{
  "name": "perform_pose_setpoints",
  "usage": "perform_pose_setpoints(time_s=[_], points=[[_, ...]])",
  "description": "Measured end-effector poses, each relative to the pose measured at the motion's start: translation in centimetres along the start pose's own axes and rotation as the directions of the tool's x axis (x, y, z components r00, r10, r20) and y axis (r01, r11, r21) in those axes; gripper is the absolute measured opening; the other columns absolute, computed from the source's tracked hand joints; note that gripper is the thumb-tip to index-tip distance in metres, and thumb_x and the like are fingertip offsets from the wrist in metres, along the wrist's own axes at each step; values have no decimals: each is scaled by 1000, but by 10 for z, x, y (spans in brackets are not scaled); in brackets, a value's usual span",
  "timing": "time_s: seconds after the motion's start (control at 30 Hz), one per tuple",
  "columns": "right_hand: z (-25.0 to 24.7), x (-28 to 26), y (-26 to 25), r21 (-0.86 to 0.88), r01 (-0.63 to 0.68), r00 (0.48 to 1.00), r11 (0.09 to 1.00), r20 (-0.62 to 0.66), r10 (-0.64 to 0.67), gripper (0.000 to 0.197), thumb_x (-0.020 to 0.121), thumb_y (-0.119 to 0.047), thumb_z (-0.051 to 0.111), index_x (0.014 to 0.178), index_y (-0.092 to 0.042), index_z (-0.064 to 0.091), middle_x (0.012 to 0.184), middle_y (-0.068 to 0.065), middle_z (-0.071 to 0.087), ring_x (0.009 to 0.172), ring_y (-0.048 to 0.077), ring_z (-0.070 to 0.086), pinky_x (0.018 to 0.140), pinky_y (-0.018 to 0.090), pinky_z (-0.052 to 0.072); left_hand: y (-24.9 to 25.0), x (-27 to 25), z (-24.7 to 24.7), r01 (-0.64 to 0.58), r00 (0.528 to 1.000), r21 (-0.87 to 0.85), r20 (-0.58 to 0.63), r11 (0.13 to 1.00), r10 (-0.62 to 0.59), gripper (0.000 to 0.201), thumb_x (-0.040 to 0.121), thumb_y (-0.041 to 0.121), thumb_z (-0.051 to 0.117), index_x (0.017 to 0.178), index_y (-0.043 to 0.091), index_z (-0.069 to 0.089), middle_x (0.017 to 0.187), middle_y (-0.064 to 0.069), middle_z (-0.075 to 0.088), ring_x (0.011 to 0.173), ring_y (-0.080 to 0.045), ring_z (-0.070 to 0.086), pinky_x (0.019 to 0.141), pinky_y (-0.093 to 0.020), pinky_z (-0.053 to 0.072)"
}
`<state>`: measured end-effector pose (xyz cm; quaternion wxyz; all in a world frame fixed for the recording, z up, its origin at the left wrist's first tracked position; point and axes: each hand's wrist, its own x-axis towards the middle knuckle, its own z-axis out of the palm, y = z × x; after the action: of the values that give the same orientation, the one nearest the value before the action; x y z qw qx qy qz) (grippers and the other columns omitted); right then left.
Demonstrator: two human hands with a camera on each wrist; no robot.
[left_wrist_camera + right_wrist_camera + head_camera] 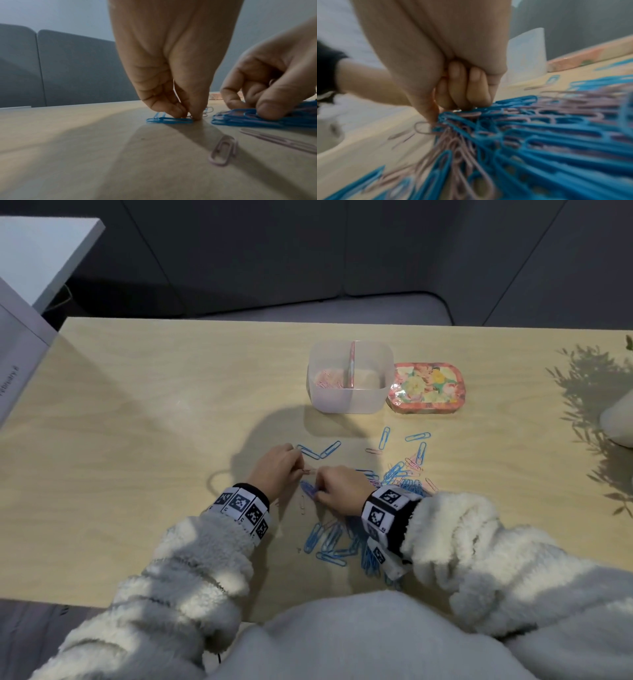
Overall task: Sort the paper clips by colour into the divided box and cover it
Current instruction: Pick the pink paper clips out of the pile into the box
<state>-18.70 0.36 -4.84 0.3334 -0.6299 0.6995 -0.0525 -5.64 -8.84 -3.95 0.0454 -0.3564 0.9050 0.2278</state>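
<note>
Blue and pink paper clips [404,477] lie in a mixed heap on the wooden table [137,412]. My left hand [299,470] pinches a pink clip [309,471] against the table, beside a blue clip [169,120]. My right hand [320,491] is curled just to its right. Its thumb [269,108] presses on a bundle of blue clips [248,119], and a clip loop [271,81] shows inside its curled fingers [462,93]. The translucent divided box [342,402] stands further back with pink clips [325,381] in its left compartment. Its floral lid [426,388] lies to the right of it.
More blue clips [332,546] lie near the front edge under my right wrist, and loose pink clips [223,151] sit close by. A white rounded object [618,419] is at the right edge, and printed sheets [17,361] overhang the left corner.
</note>
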Motion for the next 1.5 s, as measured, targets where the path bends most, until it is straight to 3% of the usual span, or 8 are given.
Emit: perform_pose_setpoints(time_s=[0.3,0.57,0.7,0.83,1.13,1.23,1.4,1.5], points=[[-28,-15,32,143,-196,947,970,-230,225,16,84,-19,53,96,-14,62,96,6,67,91,27,61,68,29,38,-3,-5,5,21,1000,-21,7,1000,-21,13,88,11,51,95,3,59,99,-13,60,95,-28,55,82,-35,42],[-4,-6,-6,-97,38,989,995,-141,-52,20,85,-32,57,99,-17,59,105,4,60,99,26,58,76,33,42,-8,-16,0,10,987,-261,-150,965,-51,8,86,8,55,94,6,57,89,-7,62,82,-20,56,74,-26,43],[-4,1,-4,-21,23,995,1000,-99,-25,16,84,-27,61,93,-13,59,105,6,58,96,27,57,74,35,42,-12,-25,-9,162,973,-613,-33,773,-230,20,92,2,42,105,9,55,79,0,53,63,1,57,58,-10,41],[-17,0,12,218,-46,986,975,-144,79,8,78,-22,66,83,-16,64,89,1,65,83,19,57,71,30,42,-13,-34,-11,338,926,-786,180,517,-331,27,88,-2,38,70,15,49,61,-3,44,51,-11,45,50,-23,32],[-38,-3,41,472,-62,935,879,-281,217,14,73,-4,67,86,-4,69,82,11,69,78,16,58,72,24,44,-23,-50,10,240,971,-309,58,920,-234,18,74,24,72,79,15,58,67,6,49,62,-12,46,55,-21,34],[-37,-2,44,468,-73,945,881,-250,211,21,80,-7,61,100,-4,68,84,5,64,82,16,56,76,23,39,-21,-50,10,208,978,-267,73,941,-195,19,73,20,71,66,21,53,73,2,52,71,-16,50,56,-18,32],[-39,-2,46,453,-69,959,889,-217,185,14,83,-16,64,82,-3,70,77,5,64,74,15,56,73,27,42,-16,-48,10,224,972,-247,132,943,-196,21,83,23,60,65,18,51,71,2,55,65,-13,50,56,-21,37],[-39,-3,47,525,-68,959,849,-201,200,10,79,-14,70,71,-10,64,65,-3,59,59,5,52,56,8,40,-12,-45,6,270,963,-529,154,804,-222,13,87,16,58,77,8,56,65,2,62,57,-13,57,55,-21,46]])
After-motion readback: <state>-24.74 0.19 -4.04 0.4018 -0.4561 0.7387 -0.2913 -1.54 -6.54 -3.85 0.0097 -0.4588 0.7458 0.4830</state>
